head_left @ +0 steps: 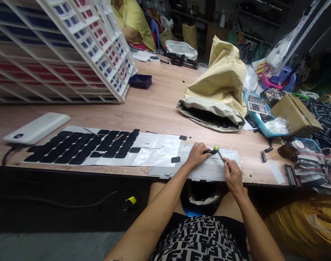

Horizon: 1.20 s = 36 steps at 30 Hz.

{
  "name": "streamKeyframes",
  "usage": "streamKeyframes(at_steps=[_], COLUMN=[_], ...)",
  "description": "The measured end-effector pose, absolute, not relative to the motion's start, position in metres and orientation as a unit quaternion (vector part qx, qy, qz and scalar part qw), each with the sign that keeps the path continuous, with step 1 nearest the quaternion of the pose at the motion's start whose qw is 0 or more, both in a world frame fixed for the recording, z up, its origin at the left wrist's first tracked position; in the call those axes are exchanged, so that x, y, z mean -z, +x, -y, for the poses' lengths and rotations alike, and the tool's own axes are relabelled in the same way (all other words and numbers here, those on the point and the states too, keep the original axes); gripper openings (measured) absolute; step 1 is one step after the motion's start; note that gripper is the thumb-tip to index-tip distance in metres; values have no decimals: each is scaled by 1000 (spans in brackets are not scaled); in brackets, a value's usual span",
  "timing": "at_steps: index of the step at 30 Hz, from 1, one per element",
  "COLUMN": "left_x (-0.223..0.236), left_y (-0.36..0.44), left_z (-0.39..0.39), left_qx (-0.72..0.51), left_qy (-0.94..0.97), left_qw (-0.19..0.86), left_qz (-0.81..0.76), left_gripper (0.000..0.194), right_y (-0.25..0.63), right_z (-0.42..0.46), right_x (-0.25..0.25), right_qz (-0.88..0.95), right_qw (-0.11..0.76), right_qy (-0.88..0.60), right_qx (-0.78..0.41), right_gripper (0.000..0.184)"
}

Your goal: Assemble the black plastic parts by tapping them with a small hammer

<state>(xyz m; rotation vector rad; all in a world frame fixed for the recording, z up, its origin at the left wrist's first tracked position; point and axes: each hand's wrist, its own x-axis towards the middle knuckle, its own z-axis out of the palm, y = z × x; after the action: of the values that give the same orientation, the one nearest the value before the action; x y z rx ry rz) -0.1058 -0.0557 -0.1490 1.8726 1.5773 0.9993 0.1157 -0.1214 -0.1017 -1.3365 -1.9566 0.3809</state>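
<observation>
My left hand is closed around one end of a short black part, holding it over the grey work mat. In my right hand is the slim metal shaft of a small hammer-like tool. Its round yellow-green head meets or nearly meets the black part's right end; contact cannot be made out. To the left of the mat, a white sheet carries rows of black rounded stickers. One loose black sticker lies near the mat's left edge.
A cream sack lies open-mouthed beyond my hands. White crates stand at back left, near a white power bank-like box. A calculator, cardboard box and dark jar crowd the right. A person in yellow sits opposite.
</observation>
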Motion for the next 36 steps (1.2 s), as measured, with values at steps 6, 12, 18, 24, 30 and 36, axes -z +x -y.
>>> streamKeyframes(at_steps=[6, 12, 18, 24, 30, 36], left_x=[148, 148, 146, 127, 132, 189], left_y=[-105, -104, -106, -98, -74, -73], left_z=[56, 58, 58, 90, 201, 227], left_qx=[-362, -351, -349, -349, -284, -98], left_qy=[688, 692, 700, 740, 788, 682], left_qw=[243, 234, 231, 234, 359, 397], left_qz=[-580, -586, -578, -525, -412, -607], left_gripper=[19, 20, 18, 21, 32, 34], right_y=[129, 155, 157, 155, 156, 155], right_z=[113, 68, 49, 52, 51, 53], right_x=[108, 111, 116, 118, 121, 121], right_qz=[751, 712, 695, 697, 696, 693], right_qw=[344, 253, 175, 157, 157, 157], right_qy=[-548, -655, -685, -688, -687, -691], right_qx=[-134, 20, 129, 128, 134, 134], right_gripper=[32, 33, 32, 30, 32, 32])
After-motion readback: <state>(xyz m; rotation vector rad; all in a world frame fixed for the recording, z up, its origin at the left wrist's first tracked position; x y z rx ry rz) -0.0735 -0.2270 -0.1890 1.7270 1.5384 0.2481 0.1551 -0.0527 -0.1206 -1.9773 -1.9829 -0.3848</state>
